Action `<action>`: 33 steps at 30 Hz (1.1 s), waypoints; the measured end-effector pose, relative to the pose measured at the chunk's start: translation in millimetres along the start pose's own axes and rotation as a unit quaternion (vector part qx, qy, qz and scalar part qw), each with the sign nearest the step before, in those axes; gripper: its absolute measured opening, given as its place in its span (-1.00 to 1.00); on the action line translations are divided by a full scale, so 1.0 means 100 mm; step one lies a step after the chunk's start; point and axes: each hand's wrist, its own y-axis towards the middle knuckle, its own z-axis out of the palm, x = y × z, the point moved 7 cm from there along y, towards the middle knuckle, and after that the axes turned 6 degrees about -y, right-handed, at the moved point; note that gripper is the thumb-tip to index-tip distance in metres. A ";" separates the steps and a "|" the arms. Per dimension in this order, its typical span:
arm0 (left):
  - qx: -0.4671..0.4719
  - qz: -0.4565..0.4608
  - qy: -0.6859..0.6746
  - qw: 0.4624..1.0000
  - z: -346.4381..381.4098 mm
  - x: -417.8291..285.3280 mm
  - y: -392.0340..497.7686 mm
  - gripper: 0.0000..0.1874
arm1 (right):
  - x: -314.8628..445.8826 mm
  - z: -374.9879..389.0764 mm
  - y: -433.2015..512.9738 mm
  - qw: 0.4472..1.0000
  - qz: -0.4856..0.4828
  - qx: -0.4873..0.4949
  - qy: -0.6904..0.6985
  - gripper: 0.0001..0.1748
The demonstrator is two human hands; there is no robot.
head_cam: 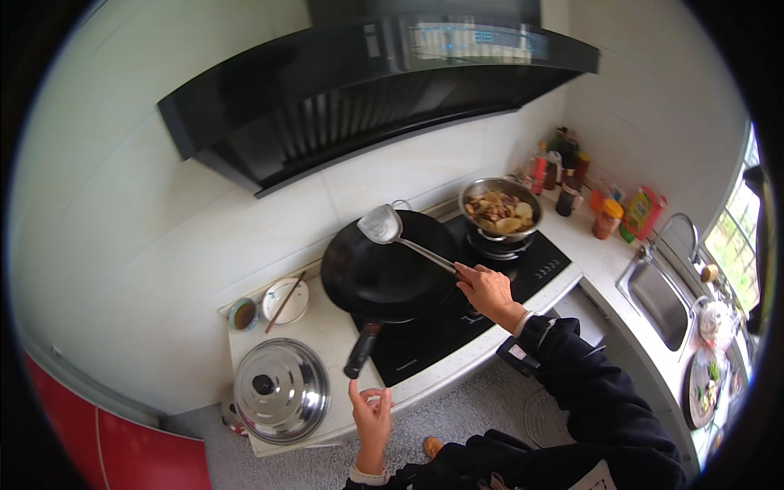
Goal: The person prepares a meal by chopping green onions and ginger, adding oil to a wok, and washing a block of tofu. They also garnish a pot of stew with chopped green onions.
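My right hand (488, 294) grips the handle of a metal wok spatula (381, 225), its blade raised over the back of a black wok (392, 269). The wok, which looks empty, sits on the left side of a black gas cooktop (404, 361). Below the end of the wok's dark handle (362, 350) is my left hand (372, 416), fingers apart and holding nothing; whether the raised index finger touches the handle I cannot tell. A steel pan (531, 229) of sliced and chunky food (499, 211) rests on the right burner.
Left of the cooktop are a domed steel lid (288, 392), a white bowl (291, 309) with chopsticks across it and a cup of brown liquid (245, 315). A range hood (367, 110) hangs above. Bottles (538, 170), a sink (658, 300) and a round board (695, 392) stand rightward.
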 end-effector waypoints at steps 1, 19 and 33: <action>-0.002 -0.006 -0.009 1.000 0.05 0.06 -0.10 -0.27 | -0.13 -0.14 -0.12 1.000 0.003 -0.004 0.014 -0.57; 0.245 -0.103 0.144 0.953 2.16 0.26 -1.58 -0.44 | -4.27 -1.77 -4.39 0.595 0.450 -0.272 0.608 -0.75; 0.282 -0.096 0.203 0.933 2.31 0.09 -1.90 -0.39 | -5.09 -1.64 -5.19 0.261 0.370 -0.359 0.816 -0.85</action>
